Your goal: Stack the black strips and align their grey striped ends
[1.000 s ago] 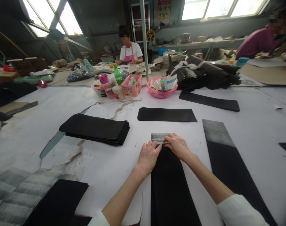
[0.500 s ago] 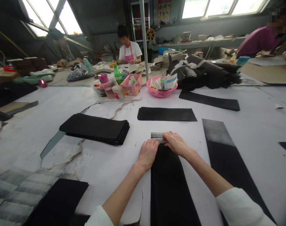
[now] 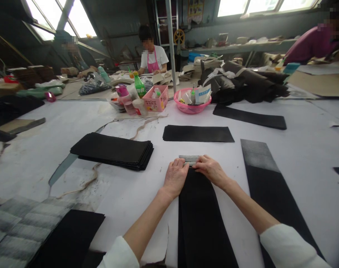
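A long black strip (image 3: 204, 216) runs from the near edge up to my hands, lying over another dark strip whose left edge peeps out. Beyond its far end shows a grey, whitish-coated strip end (image 3: 188, 158). My left hand (image 3: 176, 176) pinches the far left corner of the black strip, fingers curled. On the far right corner, my right hand (image 3: 212, 170) has thumb and fingers closed on the same edge. The two hands almost meet over the grey end. What lies under the fingertips is hidden.
A stack of black strips (image 3: 110, 150) lies left, more black strips (image 3: 198, 134) ahead, and a grey-ended strip (image 3: 272, 193) right. Coated pieces (image 3: 26, 227) fan out at lower left. A pink basin (image 3: 192, 107) and pink box (image 3: 157, 99) stand beyond. Several people work farther back.
My right hand has shifted slightly, its fingers now drawn back to the strip's edge, so more of the grey end shows. The left hand stays nearly in place.
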The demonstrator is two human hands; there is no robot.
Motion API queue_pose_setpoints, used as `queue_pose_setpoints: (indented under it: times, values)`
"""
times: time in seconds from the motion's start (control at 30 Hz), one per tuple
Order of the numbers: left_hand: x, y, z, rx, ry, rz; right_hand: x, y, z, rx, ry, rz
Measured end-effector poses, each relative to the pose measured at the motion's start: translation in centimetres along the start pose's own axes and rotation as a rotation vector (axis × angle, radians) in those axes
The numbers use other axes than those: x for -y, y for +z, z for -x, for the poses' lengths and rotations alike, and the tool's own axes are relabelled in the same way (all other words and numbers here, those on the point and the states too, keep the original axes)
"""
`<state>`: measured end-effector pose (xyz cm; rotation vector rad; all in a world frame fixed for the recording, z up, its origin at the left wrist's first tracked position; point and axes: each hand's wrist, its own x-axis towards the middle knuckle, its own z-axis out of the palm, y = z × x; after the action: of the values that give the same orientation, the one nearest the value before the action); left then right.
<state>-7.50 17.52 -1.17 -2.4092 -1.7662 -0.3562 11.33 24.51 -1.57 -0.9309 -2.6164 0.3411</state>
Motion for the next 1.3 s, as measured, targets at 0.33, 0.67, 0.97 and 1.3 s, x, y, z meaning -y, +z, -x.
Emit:
queue_pose_setpoints:
  times: [0.33, 0.67, 0.97, 1.3]
  values:
    - [-0.8, 0.9, 1.1, -0.024, 0.069, -0.058, 0.5, 0.6, 1.5, -0.073, -0.156, 0.167]
    - [-0.7, 0.4, 1.0, 0.038, 0.101, -0.066, 1.0, 0.0, 1.3, 0.04, -0.225, 0.217]
    - [-0.7, 0.2, 1.0, 0.086, 0.127, -0.092, 0.8, -0.1, 1.5, 0.065, -0.245, 0.221]
    - [-0.7, 0.3, 0.8, 0.112, 0.087, -0.075, 0.6, 0.2, 1.6, 0.035, -0.215, 0.162]
